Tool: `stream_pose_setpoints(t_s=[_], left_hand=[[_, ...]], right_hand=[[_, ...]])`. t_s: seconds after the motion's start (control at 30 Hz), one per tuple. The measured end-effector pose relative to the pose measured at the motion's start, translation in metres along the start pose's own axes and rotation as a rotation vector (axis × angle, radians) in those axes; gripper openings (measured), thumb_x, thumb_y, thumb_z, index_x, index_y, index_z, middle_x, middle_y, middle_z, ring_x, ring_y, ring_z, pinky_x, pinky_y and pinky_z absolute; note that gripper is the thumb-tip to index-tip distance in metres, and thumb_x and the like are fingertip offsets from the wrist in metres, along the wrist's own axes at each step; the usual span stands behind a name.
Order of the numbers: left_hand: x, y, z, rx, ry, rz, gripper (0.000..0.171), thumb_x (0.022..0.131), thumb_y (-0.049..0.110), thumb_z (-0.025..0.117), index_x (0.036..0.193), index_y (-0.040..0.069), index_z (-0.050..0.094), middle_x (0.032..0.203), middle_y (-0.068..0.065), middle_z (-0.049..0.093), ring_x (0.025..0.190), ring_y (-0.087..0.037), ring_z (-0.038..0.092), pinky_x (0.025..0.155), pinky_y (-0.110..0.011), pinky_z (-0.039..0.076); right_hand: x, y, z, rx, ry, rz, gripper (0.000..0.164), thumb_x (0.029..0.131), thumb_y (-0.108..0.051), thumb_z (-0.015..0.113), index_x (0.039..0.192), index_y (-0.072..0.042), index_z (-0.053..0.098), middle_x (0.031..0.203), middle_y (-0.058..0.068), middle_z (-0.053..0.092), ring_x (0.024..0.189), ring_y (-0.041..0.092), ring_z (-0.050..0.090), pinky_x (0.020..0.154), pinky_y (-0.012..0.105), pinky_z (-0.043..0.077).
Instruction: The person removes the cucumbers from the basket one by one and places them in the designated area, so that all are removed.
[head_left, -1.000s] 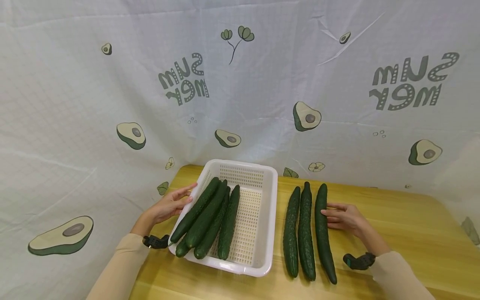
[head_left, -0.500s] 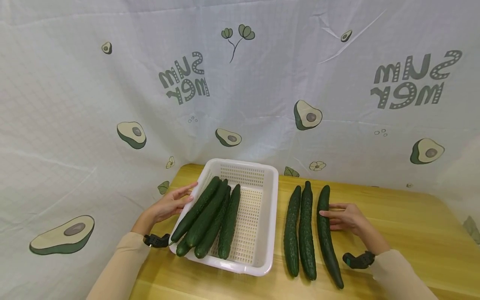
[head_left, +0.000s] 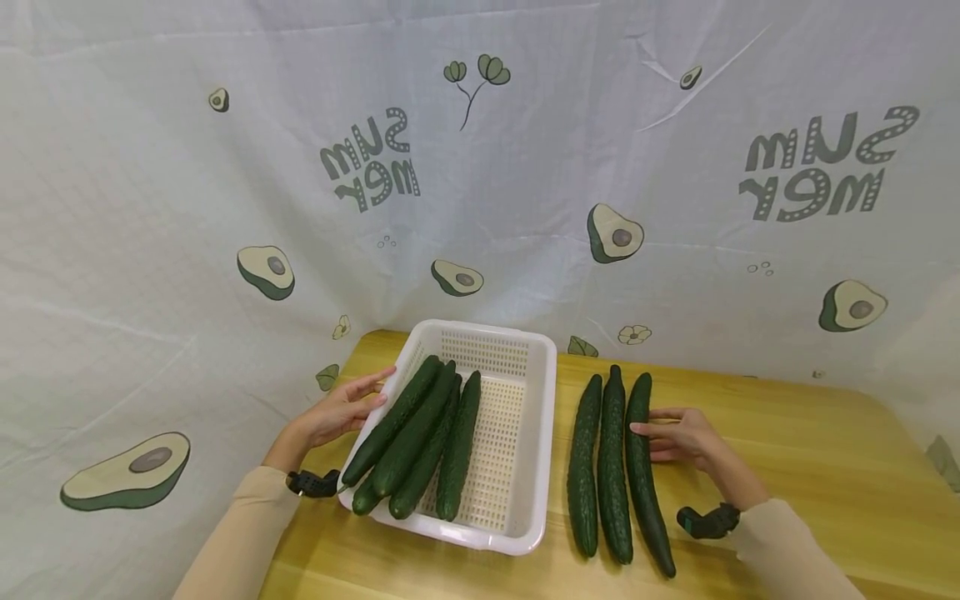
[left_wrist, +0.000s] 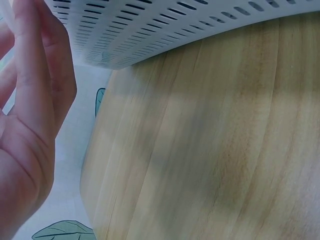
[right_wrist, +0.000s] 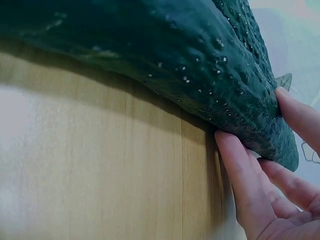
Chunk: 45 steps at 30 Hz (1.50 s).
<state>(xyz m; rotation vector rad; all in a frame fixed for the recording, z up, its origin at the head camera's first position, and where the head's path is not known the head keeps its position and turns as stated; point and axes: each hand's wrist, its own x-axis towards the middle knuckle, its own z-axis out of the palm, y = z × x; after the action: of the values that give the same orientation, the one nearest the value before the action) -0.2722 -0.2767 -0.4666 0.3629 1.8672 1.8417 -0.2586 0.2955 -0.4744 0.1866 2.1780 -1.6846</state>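
Several green cucumbers (head_left: 425, 442) lie side by side, partly stacked, in the left half of a white slotted basket (head_left: 548, 433). My left hand (head_left: 339, 410) touches the basket's left rim with thumb and fingers fairly straight; the left wrist view shows the hand (left_wrist: 35, 100) beside the outer wall. On the table, right of the basket, three cucumbers lie in a near-parallel row. The rightmost cucumber (head_left: 642, 475) is pinched near its upper half by my right hand (head_left: 681, 435). In the right wrist view, the thumb lies over this cucumber (right_wrist: 200, 70) and the fingers press its side.
The left cucumber (head_left: 582, 467) and middle cucumber (head_left: 612, 467) of the row lie close together. The wooden table (head_left: 795, 467) extends right and ends at a white printed cloth (head_left: 525, 167) behind and at the left.
My right hand first moved the rightmost cucumber slightly right, its lower end swinging outward, then brought it back left against the row. The left hand and basket stayed put.
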Motion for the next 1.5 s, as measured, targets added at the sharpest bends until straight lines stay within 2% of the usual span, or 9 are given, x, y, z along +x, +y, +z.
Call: stream_pose_setpoints(t_s=[0.17,0.37,0.53,0.77,0.97,1.2,1.33,1.5], left_hand=[[-0.001,-0.001,0.000,0.000,0.000,0.003,0.062,0.107,0.011,0.049,0.161,0.019,0.020,0.143,-0.016,0.041,0.101,-0.019,0.064,0.080,-0.035,0.058],[0.000,-0.001,0.000,-0.009,-0.002,-0.004,0.063,0.107,0.012,0.049,0.161,0.020,0.020,0.145,-0.015,0.039,0.100,-0.018,0.064,0.079,-0.034,0.058],[0.001,-0.001,0.000,-0.009,-0.006,0.002,0.063,0.107,0.012,0.050,0.161,0.019,0.019,0.142,-0.014,0.043,0.096,-0.016,0.064,0.077,-0.031,0.058],[0.001,0.001,0.001,-0.010,-0.014,0.014,0.063,0.107,0.011,0.049,0.161,0.018,0.018,0.138,-0.011,0.047,0.092,-0.013,0.064,0.075,-0.028,0.058],[0.000,0.001,0.002,-0.015,-0.019,0.016,0.063,0.107,0.010,0.048,0.161,0.017,0.017,0.135,-0.009,0.049,0.092,-0.014,0.064,0.074,-0.028,0.058],[0.000,0.000,0.000,0.005,-0.020,0.021,0.062,0.107,0.011,0.048,0.161,0.017,0.017,0.136,-0.013,0.048,0.092,-0.014,0.064,0.075,-0.029,0.058],[0.000,0.000,0.000,0.005,-0.014,0.016,0.062,0.107,0.012,0.048,0.161,0.018,0.018,0.144,-0.016,0.042,0.090,-0.014,0.064,0.074,-0.028,0.058],[0.000,-0.001,0.000,0.003,-0.005,0.013,0.062,0.107,0.012,0.048,0.161,0.019,0.019,0.146,-0.017,0.039,0.093,-0.015,0.064,0.075,-0.030,0.058]], right_hand=[[-0.001,-0.001,0.002,-0.003,0.002,0.005,0.084,0.092,-0.017,0.074,0.147,0.021,0.022,0.109,0.029,0.066,0.090,0.031,0.070,0.075,0.045,0.059],[-0.001,0.000,-0.001,-0.030,-0.017,-0.004,0.083,0.095,-0.019,0.071,0.146,0.023,0.020,0.122,0.041,0.055,0.099,0.037,0.068,0.078,0.046,0.058],[-0.001,0.003,-0.005,-0.029,-0.037,-0.017,0.080,0.096,-0.018,0.069,0.145,0.024,0.022,0.125,0.041,0.054,0.105,0.043,0.065,0.080,0.047,0.058],[-0.003,0.004,-0.010,-0.023,-0.062,-0.033,0.078,0.097,-0.018,0.068,0.144,0.025,0.023,0.125,0.039,0.055,0.105,0.041,0.065,0.081,0.047,0.058],[-0.004,0.000,-0.011,-0.035,-0.067,-0.010,0.076,0.097,-0.016,0.067,0.143,0.026,0.023,0.121,0.040,0.057,0.104,0.041,0.065,0.081,0.047,0.057],[-0.005,-0.014,-0.013,-0.067,-0.005,0.015,0.074,0.097,-0.015,0.067,0.140,0.028,0.025,0.102,0.025,0.066,0.088,0.035,0.071,0.075,0.046,0.059],[-0.006,-0.028,-0.013,-0.076,0.030,-0.025,0.072,0.098,-0.017,0.065,0.140,0.027,0.027,0.099,0.021,0.067,0.084,0.030,0.072,0.074,0.044,0.059],[-0.005,-0.054,-0.006,0.005,0.046,-0.093,0.071,0.100,-0.019,0.064,0.142,0.024,0.028,0.097,0.010,0.068,0.086,0.026,0.071,0.077,0.042,0.059]])
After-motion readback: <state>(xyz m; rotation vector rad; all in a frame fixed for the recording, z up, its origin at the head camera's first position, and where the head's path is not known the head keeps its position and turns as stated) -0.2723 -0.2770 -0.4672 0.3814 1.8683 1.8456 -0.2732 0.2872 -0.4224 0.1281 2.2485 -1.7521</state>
